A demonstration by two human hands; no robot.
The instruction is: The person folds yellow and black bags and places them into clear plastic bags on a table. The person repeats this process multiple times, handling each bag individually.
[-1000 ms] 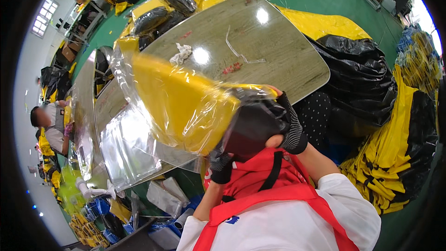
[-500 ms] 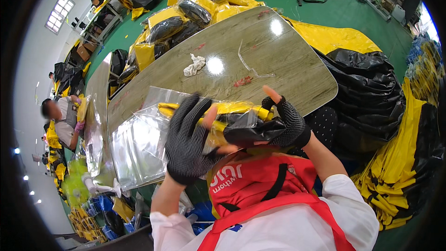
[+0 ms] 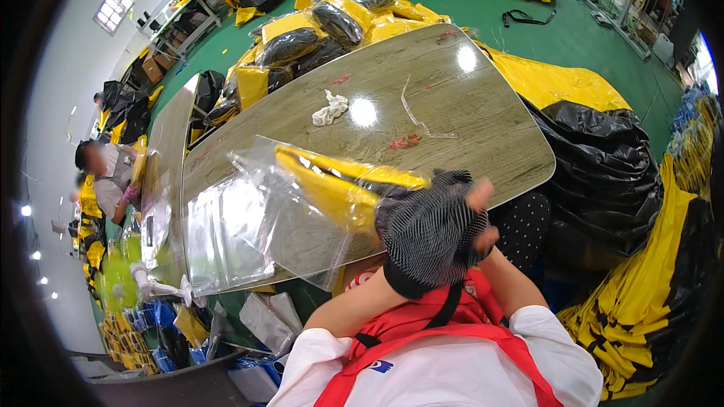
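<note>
Left hand [image 3: 430, 237] gloved, clamped over yellow item [image 3: 339, 185] half inside clear bag [image 3: 279, 218] above table [image 3: 483, 105] edge. Right hand [image 3: 483, 237] mostly hidden, grip unclear. Risk: slick film slips, item snags bag mouth.

black knit gloves, fingertips bare | white sleeves | red apron straps

A clear plastic bag [image 3: 302, 211] sheathes folded yellow fabric [image 3: 339, 185] over the table.

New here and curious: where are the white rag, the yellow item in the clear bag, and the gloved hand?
White rag [image 3: 330, 108], head view, its middle.
Yellow item [image 3: 332, 188], head view, its upper fold.
Gloved hand [image 3: 430, 234], head view, back of glove.
</note>
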